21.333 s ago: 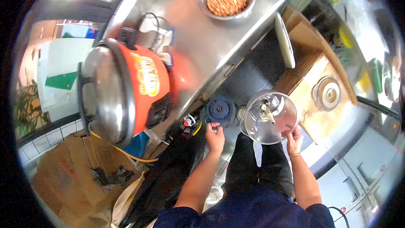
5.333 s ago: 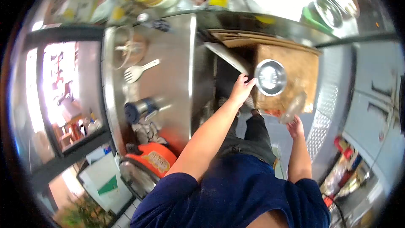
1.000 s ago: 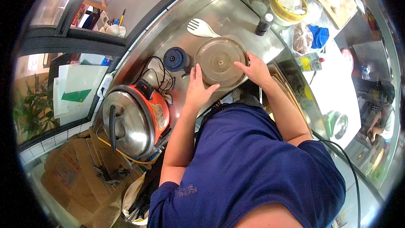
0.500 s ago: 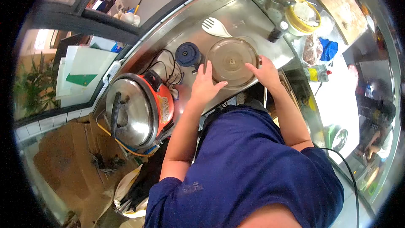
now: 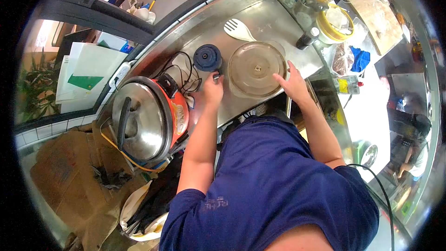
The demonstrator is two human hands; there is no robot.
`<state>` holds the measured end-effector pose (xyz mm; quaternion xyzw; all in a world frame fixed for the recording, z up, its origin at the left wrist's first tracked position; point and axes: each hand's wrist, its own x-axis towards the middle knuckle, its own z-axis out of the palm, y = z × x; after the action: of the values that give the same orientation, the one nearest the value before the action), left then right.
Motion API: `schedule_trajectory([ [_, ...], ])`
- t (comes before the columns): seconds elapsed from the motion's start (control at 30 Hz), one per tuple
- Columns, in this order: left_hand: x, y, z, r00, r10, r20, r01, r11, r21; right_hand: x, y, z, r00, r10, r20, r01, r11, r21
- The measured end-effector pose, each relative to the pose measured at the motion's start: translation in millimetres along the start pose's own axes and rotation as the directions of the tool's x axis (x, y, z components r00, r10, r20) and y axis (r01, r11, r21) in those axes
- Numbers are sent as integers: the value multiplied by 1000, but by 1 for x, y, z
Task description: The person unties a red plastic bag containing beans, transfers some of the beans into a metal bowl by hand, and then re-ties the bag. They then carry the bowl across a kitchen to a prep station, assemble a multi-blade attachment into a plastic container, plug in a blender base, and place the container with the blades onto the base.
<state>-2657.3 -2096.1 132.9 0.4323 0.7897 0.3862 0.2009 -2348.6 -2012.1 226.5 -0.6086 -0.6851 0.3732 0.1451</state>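
Note:
A round, see-through lid [image 5: 256,72] lies on top of a clear bowl on the steel counter, with a small knob at its middle. My right hand [image 5: 292,83] rests at its right edge, fingers apart. At the handle of a dark blue round appliance part [image 5: 207,58], my left hand [image 5: 213,88] has its fingers closed around the small dark handle. A white slotted spatula [image 5: 238,30] lies behind the lid.
An orange cooker [image 5: 144,116] with a steel lid stands at the left, cables beside it. A dark bottle [image 5: 307,38], a yellow-rimmed tub [image 5: 335,23] and a wooden board [image 5: 376,21] are at the right. Far right, another person [image 5: 418,151] is visible.
My left hand has left the lid's left side and closed on the blue part's handle. My right hand stays by the lid's right edge. Earlier, the hands were over a cardboard box beside the counter.

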Motion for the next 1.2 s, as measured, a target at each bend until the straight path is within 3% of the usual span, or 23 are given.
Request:
schedule_trajectory([
  [0.23,49,63,-49,998,-21,64,23,999,-30,10,18,16,998,22,57,-32,984,175],
  [0.3,71,43,-58,992,63,105,-62,998,-9,11,21,22,999,27,45,-34,985,170],
  [0.37,66,101,-97,969,-76,233,86,996,-34,11,9,15,995,59,84,-77,969,233],
  [0.43,76,117,-121,962,113,250,-141,985,97,1,-24,-3,982,98,161,-146,936,320],
  [0.5,67,185,-152,889,133,438,-247,945,216,5,-25,6,990,75,122,-110,945,307],
  [0.57,56,226,-156,800,205,564,-462,811,359,20,-6,37,999,7,36,-16,969,247],
  [0.63,49,241,-141,588,481,650,-769,581,267,24,-10,46,1000,-29,2,27,970,243],
  [0.73,37,267,-91,528,219,820,-804,439,401,21,-32,39,993,-4,118,-35,946,321],
  [0.77,20,303,-87,490,47,871,-812,387,436,21,-34,39,992,-28,120,-17,931,364],
  [0.8,14,298,-58,431,-4,902,-853,325,409,22,-36,39,991,-53,121,0,914,406],
  [0.83,5,304,-36,454,-109,884,-834,297,465,24,-28,44,992,-113,60,73,886,459],
  [0.93,-11,274,31,445,-70,893,-875,180,450,5,-58,8,955,-284,92,215,869,445],
  [1.0,-19,279,56,450,-163,878,-883,65,465,22,-17,22,954,-88,287,-104,800,591],
  [1.03,-22,282,63,457,-232,858,-883,-1,470,36,0,23,899,-230,372,-151,635,758],
  [1.07,-23,278,67,444,-195,875,-896,-72,439,49,11,21,827,-385,409,-227,436,871],
  [1.13,-24,260,79,413,-122,903,-898,-219,382,55,23,25,827,-382,412,-345,233,909],
  [1.2,-22,256,79,352,-68,934,-902,-291,319,49,33,33,912,-35,409,-390,239,890],
])
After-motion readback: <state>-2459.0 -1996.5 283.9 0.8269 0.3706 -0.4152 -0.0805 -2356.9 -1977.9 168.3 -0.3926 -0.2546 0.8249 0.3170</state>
